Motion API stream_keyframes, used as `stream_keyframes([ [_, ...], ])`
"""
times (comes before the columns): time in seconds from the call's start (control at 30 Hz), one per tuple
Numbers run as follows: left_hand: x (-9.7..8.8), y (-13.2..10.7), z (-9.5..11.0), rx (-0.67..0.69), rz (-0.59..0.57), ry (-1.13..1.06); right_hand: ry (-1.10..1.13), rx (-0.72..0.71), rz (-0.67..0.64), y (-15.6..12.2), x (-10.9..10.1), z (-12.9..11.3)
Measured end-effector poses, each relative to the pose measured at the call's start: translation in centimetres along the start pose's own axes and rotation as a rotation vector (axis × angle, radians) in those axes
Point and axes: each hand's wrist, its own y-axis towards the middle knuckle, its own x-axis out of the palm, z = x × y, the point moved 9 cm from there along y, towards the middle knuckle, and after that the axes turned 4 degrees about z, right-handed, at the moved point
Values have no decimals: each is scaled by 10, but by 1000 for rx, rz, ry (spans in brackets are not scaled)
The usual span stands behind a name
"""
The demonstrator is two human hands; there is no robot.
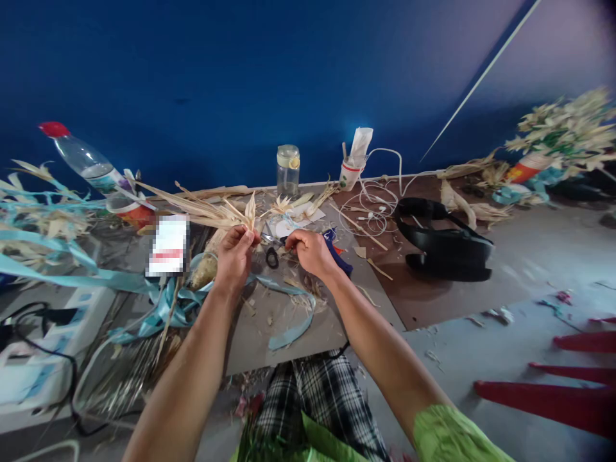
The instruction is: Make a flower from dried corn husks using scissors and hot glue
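Note:
My left hand (235, 255) is closed around a pale dried husk flower (249, 213), pinching its base so the pointed petals stand up. My right hand (312, 251) is closed over the handles of black scissors (272, 242), whose blades point left towards the husk. Both hands hover just above a grey board (289, 321) strewn with husk scraps. A light blue ribbon (293, 330) curls on the board under my wrists. A dark blue tool (337, 251) lies just right of my right hand.
Long dried husks (192, 202), a plastic bottle (91, 165), a glass jar (288, 169) and a paper cup (350, 173) stand behind. White cables (375, 208) and a black headset (445, 247) lie right. Ribbons (58, 273) and a power strip (43, 346) sit left; finished flowers (568, 131) far right.

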Motion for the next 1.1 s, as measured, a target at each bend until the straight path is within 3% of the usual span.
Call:
stream_keyframes([
  [0.3,1,0,3,26,-12,47,92,36,-178,-3,18,5],
  [0.47,3,0,4,32,-36,75,-120,43,-663,-21,41,7],
  [0.57,4,0,4,29,-48,84,-214,49,-793,-32,50,13],
  [0.73,4,0,3,19,-37,94,-258,76,-696,-30,50,17],
  [0.83,3,0,3,22,-24,93,-186,75,-630,-22,40,14],
  [0.9,2,0,1,7,-16,89,8,114,-499,-11,25,10],
  [1.0,2,-1,-6,-48,-7,69,472,251,-217,2,-1,12],
  [1.1,6,-4,-14,-92,-42,47,853,385,-85,3,-3,17],
])
